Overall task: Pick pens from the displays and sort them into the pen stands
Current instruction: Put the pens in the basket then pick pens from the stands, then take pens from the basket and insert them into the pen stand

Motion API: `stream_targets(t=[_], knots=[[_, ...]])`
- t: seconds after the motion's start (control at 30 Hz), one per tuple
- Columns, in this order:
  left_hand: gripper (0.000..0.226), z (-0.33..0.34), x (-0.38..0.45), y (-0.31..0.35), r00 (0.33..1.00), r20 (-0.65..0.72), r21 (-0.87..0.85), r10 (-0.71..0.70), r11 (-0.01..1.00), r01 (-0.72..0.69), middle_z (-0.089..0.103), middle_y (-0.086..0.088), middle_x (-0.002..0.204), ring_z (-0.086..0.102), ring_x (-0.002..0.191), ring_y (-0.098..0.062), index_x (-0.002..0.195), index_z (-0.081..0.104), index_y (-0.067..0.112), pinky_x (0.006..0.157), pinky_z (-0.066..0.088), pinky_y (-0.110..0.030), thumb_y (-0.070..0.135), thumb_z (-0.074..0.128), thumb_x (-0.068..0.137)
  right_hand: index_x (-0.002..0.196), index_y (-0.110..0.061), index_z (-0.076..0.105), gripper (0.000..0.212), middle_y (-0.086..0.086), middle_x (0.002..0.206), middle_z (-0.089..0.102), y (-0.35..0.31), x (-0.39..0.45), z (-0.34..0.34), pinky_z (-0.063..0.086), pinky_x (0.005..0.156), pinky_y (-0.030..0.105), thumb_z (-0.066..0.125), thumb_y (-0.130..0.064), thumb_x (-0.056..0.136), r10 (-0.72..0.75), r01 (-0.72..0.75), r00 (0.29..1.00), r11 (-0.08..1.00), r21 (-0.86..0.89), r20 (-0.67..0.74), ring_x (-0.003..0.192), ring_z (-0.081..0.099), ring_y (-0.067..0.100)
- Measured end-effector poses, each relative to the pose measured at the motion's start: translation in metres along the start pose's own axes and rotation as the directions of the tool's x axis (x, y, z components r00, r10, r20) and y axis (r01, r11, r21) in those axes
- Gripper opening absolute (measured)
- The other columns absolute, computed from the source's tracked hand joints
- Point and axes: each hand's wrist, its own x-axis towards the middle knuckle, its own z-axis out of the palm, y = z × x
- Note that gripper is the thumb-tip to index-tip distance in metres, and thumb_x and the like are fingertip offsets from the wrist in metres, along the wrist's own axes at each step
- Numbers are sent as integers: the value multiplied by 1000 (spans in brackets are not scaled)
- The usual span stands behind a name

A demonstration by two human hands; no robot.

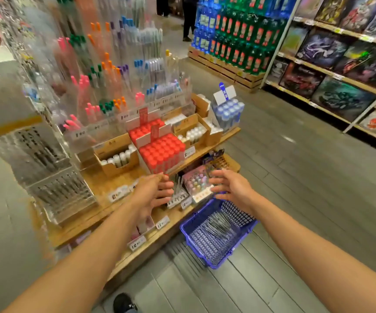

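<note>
Wooden display shelf (pixel 105 188), tiered, carrying clear pen stands (pixel 65 195) at left and upright pens (pixel 105 86) behind; blue basket (pixel 216 233) on the floor holding loose pens. Left hand (pixel 153 190) and right hand (pixel 230 188) both spread, empty, near the shelf edge; reaching step, apparently; next move calls for a pinch on one pen; open aisle at right.

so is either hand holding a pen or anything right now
Nothing is held. The left hand and right hand both reach out with fingers spread and loosely curved, above the lower shelf, with no pen in either.
</note>
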Motion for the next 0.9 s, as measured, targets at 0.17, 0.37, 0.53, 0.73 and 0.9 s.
stream_targets(t=[0.17, 0.37, 0.53, 0.73, 0.9], knots=[[23, 78, 6, -74, 994, 16, -8, -107, 994, 107, 70, -5, 90, 65, 71, -16, 94, 62, 15, 59, 57, -27, 29, 46, 103, 110, -15, 62, 32, 3, 91, 68, 62, -15, -84, 52, 59, 28, 36, -33, 104, 95, -96, 995, 995, -16, -35, 66, 62, 14], [24, 130, 42, -163, 969, -4, -8, -248, 969, 248, 66, -5, 85, 63, 73, -19, 98, 59, 13, 63, 53, -30, 32, 45, 104, 105, -15, 57, 18, 3, 83, 61, 130, 16, -131, 41, 54, 24, 42, -22, 99, 217, -219, 973, 976, -15, -81, 61, 52, 14], [20, 147, 105, -234, 921, -26, 28, -390, 920, 390, 64, -8, 89, 59, 72, -18, 92, 59, 13, 66, 52, -30, 24, 47, 103, 111, -14, 58, 23, 3, 91, 63, 202, 71, -153, 42, 59, 24, 44, -26, 98, 291, -296, 951, 955, -32, -107, 65, 56, 14], [24, 167, 235, -312, 907, -65, 20, -416, 908, 418, 62, -8, 89, 57, 74, -19, 88, 56, 13, 69, 49, -32, 25, 43, 105, 109, -15, 56, 18, 1, 86, 63, 298, 191, -170, 43, 53, 19, 48, -25, 97, 346, -349, 932, 937, -2, -106, 61, 55, 12], [22, 170, 345, -395, 906, -79, 53, -416, 906, 420, 62, -6, 84, 58, 70, -18, 88, 55, 14, 65, 47, -30, 23, 43, 104, 105, -14, 56, 14, 4, 85, 61, 407, 302, -172, 37, 49, 19, 44, -20, 100, 388, -393, 914, 920, -16, -122, 59, 52, 13]])
